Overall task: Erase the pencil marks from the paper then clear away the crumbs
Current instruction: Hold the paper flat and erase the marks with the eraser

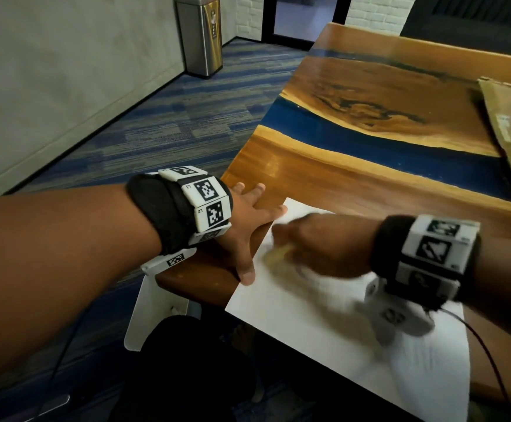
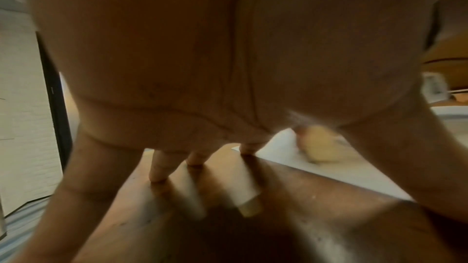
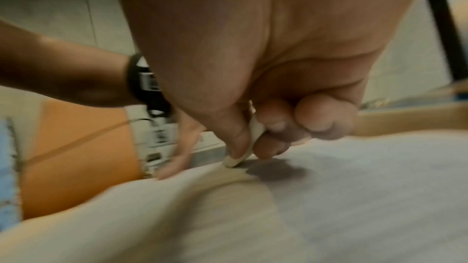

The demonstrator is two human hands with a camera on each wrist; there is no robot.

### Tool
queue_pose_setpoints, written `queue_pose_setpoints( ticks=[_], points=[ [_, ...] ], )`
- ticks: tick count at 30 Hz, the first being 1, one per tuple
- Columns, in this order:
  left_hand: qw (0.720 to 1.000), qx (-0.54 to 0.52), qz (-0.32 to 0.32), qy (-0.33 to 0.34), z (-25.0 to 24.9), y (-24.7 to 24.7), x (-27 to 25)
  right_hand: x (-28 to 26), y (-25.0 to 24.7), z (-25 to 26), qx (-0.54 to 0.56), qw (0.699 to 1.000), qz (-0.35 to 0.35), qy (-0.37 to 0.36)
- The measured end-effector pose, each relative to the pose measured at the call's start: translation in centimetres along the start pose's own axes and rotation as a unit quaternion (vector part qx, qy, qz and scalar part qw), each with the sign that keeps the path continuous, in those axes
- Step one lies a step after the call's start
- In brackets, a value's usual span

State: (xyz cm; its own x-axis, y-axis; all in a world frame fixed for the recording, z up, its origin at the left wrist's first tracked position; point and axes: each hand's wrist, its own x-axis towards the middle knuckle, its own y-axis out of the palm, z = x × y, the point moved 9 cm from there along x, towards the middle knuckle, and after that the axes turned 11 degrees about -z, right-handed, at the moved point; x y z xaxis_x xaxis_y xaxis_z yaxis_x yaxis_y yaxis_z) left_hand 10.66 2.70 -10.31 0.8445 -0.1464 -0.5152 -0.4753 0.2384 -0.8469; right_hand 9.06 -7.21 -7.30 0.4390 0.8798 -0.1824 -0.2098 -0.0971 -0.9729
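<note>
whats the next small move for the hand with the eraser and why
Probably another short rubbing stroke on the same patch, with the paper kept pinned. The right hand pinches the white eraser with its tip down on the paper, and it is blurred as if mid-stroke. The left hand lies flat across the paper's edge on the table. Whether marks remain is too blurred to tell.

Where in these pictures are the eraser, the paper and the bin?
eraser (image 3: 236, 160): right wrist view, its tip on the sheet.
paper (image 1: 309, 315): head view, bare middle of the sheet.
bin (image 1: 198, 41): head view, its steel front.
</note>
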Motion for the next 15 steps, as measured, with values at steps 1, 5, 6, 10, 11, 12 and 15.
queue_pose_setpoints(
  ticks=[1,5,6,10,11,12,15],
  points=[
    [1.000,0.005,-0.002,0.001,-0.1,-0.1,0.0,0.7,-0.8,-2.3,-0.039,0.998,-0.016,0.045],
    [1.000,0.009,-0.005,-0.002,0.0,-0.1,0.0,0.4,-1.0,-2.1,-0.045,0.998,-0.022,0.043],
    [1.000,0.008,-0.005,-0.004,0.0,0.0,0.0,-0.3,-0.2,0.8,-0.014,1.000,-0.008,-0.019],
    [1.000,0.008,-0.006,-0.001,-0.1,-0.1,0.0,0.0,0.2,0.1,-0.028,0.999,-0.015,-0.023],
    [1.000,0.007,-0.007,0.002,-0.1,-0.2,0.0,0.5,-0.8,-2.4,-0.063,0.997,-0.039,0.037],
    [1.000,0.005,-0.007,0.003,-0.2,-0.3,-0.1,0.6,-1.4,-4.2,-0.084,0.992,-0.048,0.084],
    [1.000,0.007,-0.007,-0.001,-0.1,-0.3,-0.1,-0.3,-0.7,-0.7,-0.053,0.997,-0.048,0.006]
  ],
)
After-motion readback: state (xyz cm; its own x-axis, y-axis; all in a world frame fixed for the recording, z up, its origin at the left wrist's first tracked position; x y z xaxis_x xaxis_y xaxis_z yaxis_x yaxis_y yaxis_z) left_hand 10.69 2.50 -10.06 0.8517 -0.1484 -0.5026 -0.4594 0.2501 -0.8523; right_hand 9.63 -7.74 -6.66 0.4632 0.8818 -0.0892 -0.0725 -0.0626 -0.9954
